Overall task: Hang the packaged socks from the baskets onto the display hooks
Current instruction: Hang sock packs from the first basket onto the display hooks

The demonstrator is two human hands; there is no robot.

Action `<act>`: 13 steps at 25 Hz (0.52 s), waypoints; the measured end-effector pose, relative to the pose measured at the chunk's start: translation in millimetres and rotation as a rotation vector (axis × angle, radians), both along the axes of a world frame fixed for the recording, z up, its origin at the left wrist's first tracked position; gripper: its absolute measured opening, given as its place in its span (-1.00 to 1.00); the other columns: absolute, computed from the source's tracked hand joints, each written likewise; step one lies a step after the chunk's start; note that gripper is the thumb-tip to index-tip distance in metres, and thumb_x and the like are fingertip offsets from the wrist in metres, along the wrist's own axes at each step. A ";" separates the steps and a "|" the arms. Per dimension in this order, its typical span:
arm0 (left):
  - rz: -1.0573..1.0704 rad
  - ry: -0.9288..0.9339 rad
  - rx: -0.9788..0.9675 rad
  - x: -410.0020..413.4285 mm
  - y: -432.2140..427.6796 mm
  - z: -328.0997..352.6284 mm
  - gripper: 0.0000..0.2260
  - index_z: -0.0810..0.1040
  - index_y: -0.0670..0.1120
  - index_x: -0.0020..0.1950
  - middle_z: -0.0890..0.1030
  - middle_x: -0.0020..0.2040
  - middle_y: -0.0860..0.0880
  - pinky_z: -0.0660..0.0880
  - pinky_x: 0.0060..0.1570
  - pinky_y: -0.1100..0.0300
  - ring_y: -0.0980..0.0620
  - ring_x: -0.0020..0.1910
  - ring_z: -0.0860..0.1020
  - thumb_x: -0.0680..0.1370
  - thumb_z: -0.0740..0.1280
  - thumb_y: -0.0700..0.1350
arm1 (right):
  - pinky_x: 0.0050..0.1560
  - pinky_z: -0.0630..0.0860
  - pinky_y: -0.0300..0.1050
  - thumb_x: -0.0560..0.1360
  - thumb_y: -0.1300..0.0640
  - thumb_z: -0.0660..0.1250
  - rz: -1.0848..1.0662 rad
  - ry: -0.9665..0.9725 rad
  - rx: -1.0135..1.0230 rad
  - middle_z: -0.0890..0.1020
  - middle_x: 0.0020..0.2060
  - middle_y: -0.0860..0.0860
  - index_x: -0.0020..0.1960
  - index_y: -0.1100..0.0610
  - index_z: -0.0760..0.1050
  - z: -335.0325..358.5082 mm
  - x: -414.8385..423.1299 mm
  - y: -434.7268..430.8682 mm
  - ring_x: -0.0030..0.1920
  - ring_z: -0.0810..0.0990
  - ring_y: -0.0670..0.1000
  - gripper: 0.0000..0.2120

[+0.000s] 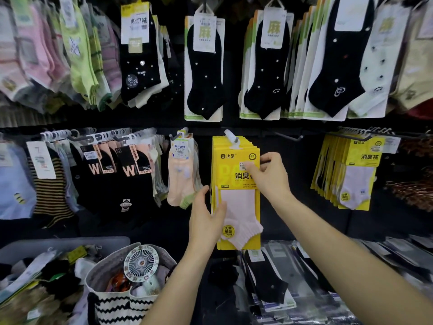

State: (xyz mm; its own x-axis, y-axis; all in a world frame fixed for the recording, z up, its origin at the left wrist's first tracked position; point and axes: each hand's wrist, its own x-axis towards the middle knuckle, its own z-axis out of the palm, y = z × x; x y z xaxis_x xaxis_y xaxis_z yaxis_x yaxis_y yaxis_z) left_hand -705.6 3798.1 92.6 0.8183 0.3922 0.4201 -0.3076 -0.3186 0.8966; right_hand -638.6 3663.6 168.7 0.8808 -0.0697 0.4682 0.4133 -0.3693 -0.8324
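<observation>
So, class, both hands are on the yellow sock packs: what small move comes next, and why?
Probably slide the yellow sock packs back along the hook and square them. Their tabs already sit on it, the right hand pinches the upper edge, and the left hand holds the lower.

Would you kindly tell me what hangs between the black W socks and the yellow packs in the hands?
Peach Tuyaya sock packs hang between the black W socks and the yellow packs, as the head view shows.

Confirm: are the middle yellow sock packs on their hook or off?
On. The yellow sock packs hang from the hook through their header tabs; left hand and right hand grip them.
</observation>
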 end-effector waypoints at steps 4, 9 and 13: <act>-0.194 -0.032 -0.002 12.1 -9.9 -5.2 -0.51 0.29 0.07 0.38 0.52 0.24 0.11 0.47 0.20 0.11 0.15 0.22 0.49 0.50 0.24 -0.29 | 0.07 0.50 0.03 0.50 -0.08 0.29 0.028 0.002 -0.143 0.47 0.12 0.03 0.33 0.10 0.31 -37.6 9.8 0.3 0.09 0.51 0.03 -0.52; -0.209 -0.083 -0.028 23.9 -10.7 -9.5 -0.49 0.30 -0.05 0.39 0.52 0.23 0.00 0.49 0.18 0.14 0.10 0.21 0.51 0.47 0.20 -0.38 | 0.23 0.44 0.09 0.55 0.13 0.19 0.269 0.015 -0.083 0.48 0.22 0.02 0.38 0.05 0.28 -57.4 9.0 10.4 0.24 0.46 0.03 -0.61; -0.204 -0.061 -0.016 17.9 -6.3 -22.4 -0.54 0.37 0.00 0.32 0.57 0.18 0.03 0.53 0.05 0.29 0.17 0.13 0.55 0.48 0.21 -0.35 | 0.16 0.48 -0.03 0.54 0.16 0.23 0.339 0.036 -0.138 0.51 0.17 -0.07 0.34 0.04 0.34 -81.4 -7.0 -8.2 0.23 0.49 0.01 -0.63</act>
State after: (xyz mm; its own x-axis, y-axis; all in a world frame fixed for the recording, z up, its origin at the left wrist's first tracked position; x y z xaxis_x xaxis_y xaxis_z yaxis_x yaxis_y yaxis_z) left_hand -687.8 3791.8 70.2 0.8549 0.2278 0.4662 -0.4179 -0.2302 0.8788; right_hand -645.7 3655.4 87.3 0.8590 0.2910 0.4213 0.5031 -0.3263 -0.8003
